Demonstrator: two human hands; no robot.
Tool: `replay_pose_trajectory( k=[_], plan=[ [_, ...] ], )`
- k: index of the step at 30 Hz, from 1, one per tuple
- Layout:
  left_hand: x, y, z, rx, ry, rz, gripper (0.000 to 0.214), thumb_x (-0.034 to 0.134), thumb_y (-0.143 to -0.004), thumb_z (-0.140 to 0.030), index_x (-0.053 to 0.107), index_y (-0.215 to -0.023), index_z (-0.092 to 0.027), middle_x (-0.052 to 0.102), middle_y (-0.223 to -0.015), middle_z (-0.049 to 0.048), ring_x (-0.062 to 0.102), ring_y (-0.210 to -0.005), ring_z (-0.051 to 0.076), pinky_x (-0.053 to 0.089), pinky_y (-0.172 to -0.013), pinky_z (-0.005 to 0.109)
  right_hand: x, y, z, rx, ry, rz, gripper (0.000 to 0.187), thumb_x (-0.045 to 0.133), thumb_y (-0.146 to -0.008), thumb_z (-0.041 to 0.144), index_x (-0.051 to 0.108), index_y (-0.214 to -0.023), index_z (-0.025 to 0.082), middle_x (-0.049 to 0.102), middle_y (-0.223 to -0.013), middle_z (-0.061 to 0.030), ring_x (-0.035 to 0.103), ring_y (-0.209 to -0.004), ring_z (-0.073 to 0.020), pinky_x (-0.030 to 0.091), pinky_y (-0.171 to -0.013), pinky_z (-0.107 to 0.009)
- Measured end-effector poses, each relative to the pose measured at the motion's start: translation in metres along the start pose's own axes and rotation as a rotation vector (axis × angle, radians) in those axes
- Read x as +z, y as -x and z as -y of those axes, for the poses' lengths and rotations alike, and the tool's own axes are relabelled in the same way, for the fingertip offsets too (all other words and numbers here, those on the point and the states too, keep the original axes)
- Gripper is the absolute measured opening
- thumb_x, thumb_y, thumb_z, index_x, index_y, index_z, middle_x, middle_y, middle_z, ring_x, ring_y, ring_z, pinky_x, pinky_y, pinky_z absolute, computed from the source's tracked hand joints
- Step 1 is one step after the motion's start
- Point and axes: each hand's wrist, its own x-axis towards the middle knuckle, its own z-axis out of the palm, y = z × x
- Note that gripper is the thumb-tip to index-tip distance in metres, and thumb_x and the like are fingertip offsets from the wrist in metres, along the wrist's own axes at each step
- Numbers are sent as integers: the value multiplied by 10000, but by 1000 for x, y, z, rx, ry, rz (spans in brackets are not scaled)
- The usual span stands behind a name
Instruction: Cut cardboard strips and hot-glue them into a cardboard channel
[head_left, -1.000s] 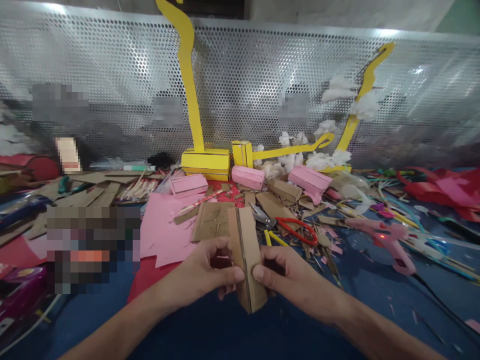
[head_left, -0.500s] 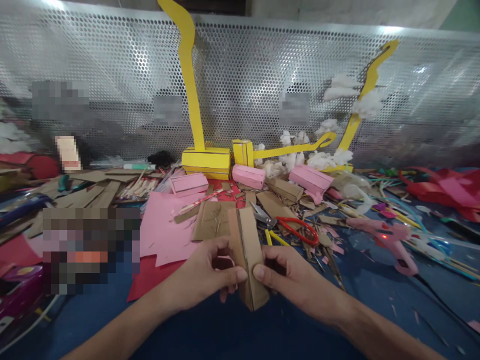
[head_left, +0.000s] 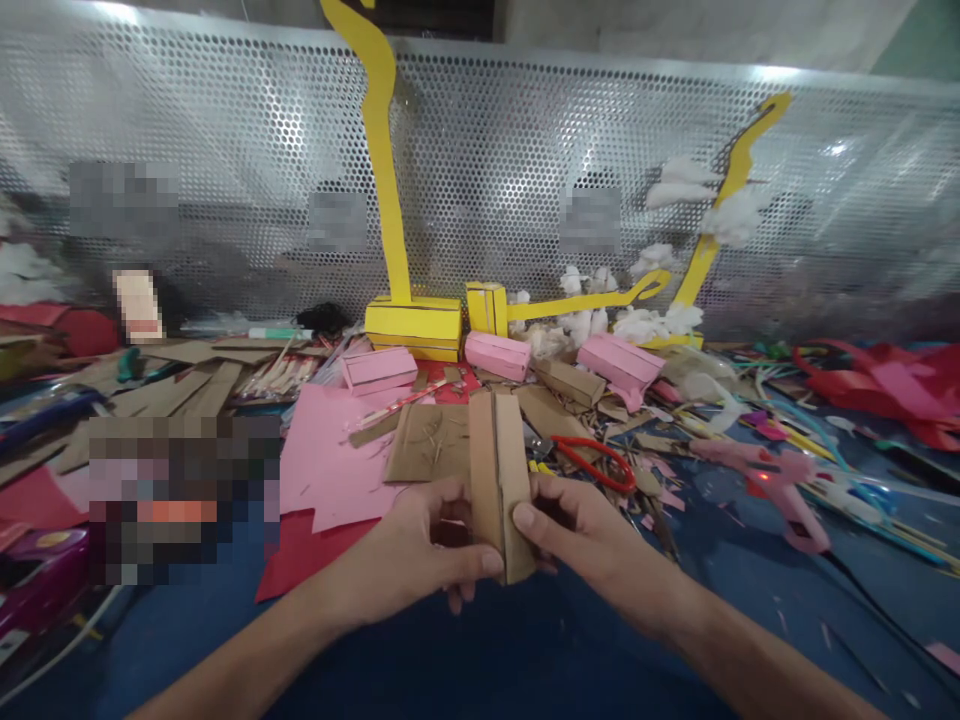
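A long folded strip of brown cardboard (head_left: 499,470) stands upright between both my hands over the blue table (head_left: 480,660). My left hand (head_left: 420,550) grips its left side, thumb pressed on the lower front. From the right, my right hand (head_left: 581,540) pinches the other fold, its thumb on the front face. Both hands are closed on the cardboard. A flat brown cardboard piece (head_left: 427,442) lies just behind it on a pink paper sheet (head_left: 330,455).
Red-handled scissors (head_left: 589,458) lie right of the cardboard. A pink glue gun (head_left: 772,480) rests further right. Pink boxes (head_left: 379,368), a yellow box with a tall yellow strip (head_left: 412,325), cotton wads and cardboard scraps crowd the back, before a perforated metal screen (head_left: 525,180).
Both hands lifted the cardboard strip and turned it more upright; its folds are pressed closer together than before.
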Motion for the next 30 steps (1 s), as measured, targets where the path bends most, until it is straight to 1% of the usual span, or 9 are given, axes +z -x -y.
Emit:
replay_pose_trajectory(
  k=[3,6,10,16,20,25,27,29,30],
  plan=[
    [-3,-1,1,6,7,-47,498,868,-764,-423,613,-1083,-139,688,-749,9,638,-550,115,544,-484,218,-3,1,0,24,32,70,514,737,-838,645,707,-1007,161,619,-839,-15,454,-627,-112,408,-567,-237],
    [-6,-3,1,13,22,-49,499,881,-747,-427,616,-1061,-145,682,-705,-1,632,-550,120,549,-485,224,-4,1,-2,25,61,106,468,732,-858,617,729,-1022,178,640,-872,-19,467,-645,-119,410,-578,-239],
    [-6,-6,5,27,38,-37,482,896,-726,-427,644,-1019,-139,684,-716,4,622,-544,112,542,-475,216,-3,1,-4,0,93,90,445,730,-870,600,741,-1013,179,629,-841,-7,466,-645,-115,399,-570,-231],
    [-3,-7,10,22,26,-13,432,875,-736,-485,700,-893,-122,660,-649,-1,591,-488,89,512,-478,200,1,1,-8,16,16,102,476,736,-860,615,728,-1002,161,606,-818,-9,448,-641,-107,383,-559,-225],
    [-2,-5,10,30,-12,-10,425,854,-766,-493,724,-938,-127,676,-687,4,604,-511,88,507,-495,194,1,3,-8,39,2,103,478,746,-854,608,721,-1017,159,610,-818,-8,411,-626,-98,344,-544,-219],
    [-1,-5,11,32,-27,-14,448,834,-787,-507,709,-988,-127,704,-735,21,620,-533,104,494,-499,208,-2,2,-7,31,52,86,432,732,-880,573,708,-974,152,559,-764,16,375,-602,-89,308,-527,-218],
    [0,-5,8,55,-50,-47,443,812,-820,-493,697,-1056,-136,732,-800,43,671,-623,136,524,-566,232,-3,-1,-4,11,94,51,423,695,-908,566,691,-990,151,557,-774,12,393,-605,-96,326,-530,-224],
    [0,-6,4,120,-84,-136,457,793,-854,-461,666,-1175,-161,760,-971,82,723,-845,192,573,-738,290,-4,-3,-1,-30,155,12,389,633,-953,541,672,-1027,162,581,-820,-4,452,-648,-118,365,-554,-236],
    [0,-6,3,155,-88,-190,477,779,-872,-450,640,-1238,-177,755,-1079,103,718,-972,221,574,-839,328,-4,-4,0,-57,198,-5,358,598,-977,517,661,-1038,169,596,-851,-14,489,-690,-135,387,-581,-245]
  ],
)
